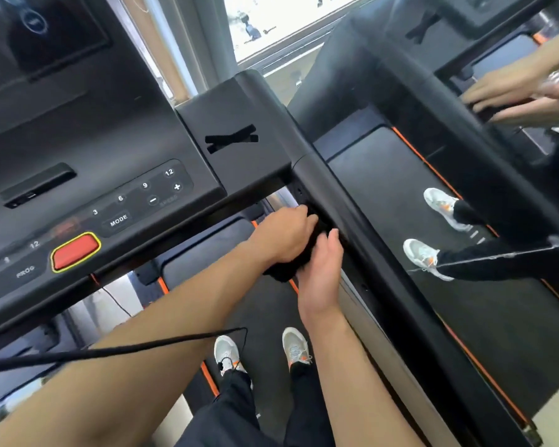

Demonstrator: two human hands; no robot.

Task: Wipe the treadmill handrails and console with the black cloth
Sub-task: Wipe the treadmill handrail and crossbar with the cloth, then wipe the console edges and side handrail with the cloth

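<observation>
The black cloth (291, 266) is bunched between both my hands, just under the corner where the console meets the right handrail. My left hand (283, 235) grips its top, knuckles up, pressed near the inner side of the right handrail (339, 201). My right hand (321, 275) lies flat against the cloth's right side, fingers pointing up along the rail. The black console (88, 150) fills the upper left, with number keys, a MODE key and a red stop button (75, 251). Most of the cloth is hidden by my hands.
A mirror on the right shows a reflection of my shoes (433, 227) and hands (523, 98). A thin black cable (142, 350) crosses my left forearm. My feet (262, 350) stand on the treadmill belt (265, 314) with orange edging. A window (271, 24) is behind the console.
</observation>
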